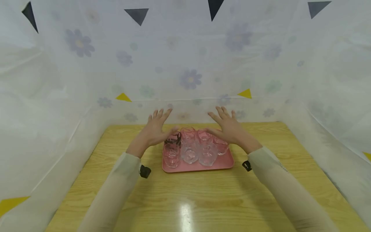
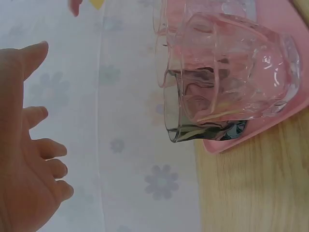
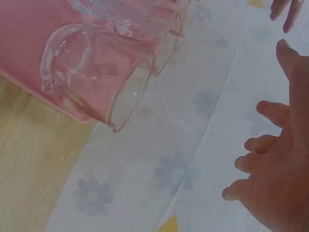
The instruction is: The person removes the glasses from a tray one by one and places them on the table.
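A pink tray (image 1: 223, 163) carries several drinking glasses in two rows. At its back left corner is a dark grey-tinted glass (image 1: 173, 138); in front of that is a clear faceted glass (image 1: 171, 158). Two frosted-looking glasses (image 1: 207, 155) stand in the front middle, and another clear glass (image 1: 221, 146) is at the right. My left hand (image 1: 154, 129) hovers with spread fingers above the left back of the tray, its thumb overlapping the dark glass in the head view. Mirroring it over the right side, my right hand (image 1: 230, 129) also has its fingers spread. Both hands hold nothing.
The tray sits toward the far side of a light wood table (image 1: 185, 190). White flower-printed sheeting (image 1: 185, 58) rises behind the table and along both sides, with dark and yellow triangles on it. A black strap piece (image 1: 145, 171) shows at the left wrist.
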